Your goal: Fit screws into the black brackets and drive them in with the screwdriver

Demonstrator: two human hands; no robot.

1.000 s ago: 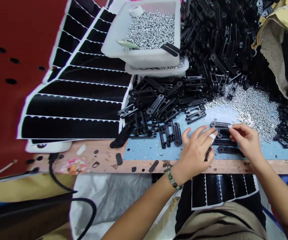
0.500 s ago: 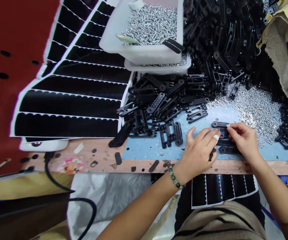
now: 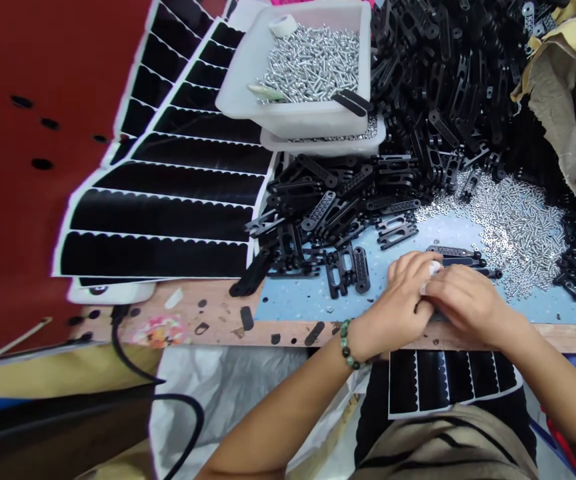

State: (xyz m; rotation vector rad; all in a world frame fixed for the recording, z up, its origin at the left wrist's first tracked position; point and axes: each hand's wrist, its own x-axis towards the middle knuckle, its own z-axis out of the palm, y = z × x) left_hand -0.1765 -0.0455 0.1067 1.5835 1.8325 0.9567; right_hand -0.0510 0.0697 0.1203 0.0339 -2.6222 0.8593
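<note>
Black links [image 3: 452, 251], roughly parallel to the desk's front edge [image 3: 558, 335], lie just beyond the left hand [image 3: 402, 300] and nearer right hand [image 3: 475, 301], fingers meeting, any pinch hidden.

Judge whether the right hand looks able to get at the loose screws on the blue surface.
Probably yes: the loose screws lie uncovered beyond the right hand, and a bare strip of blue surface leaves the way free.
</note>
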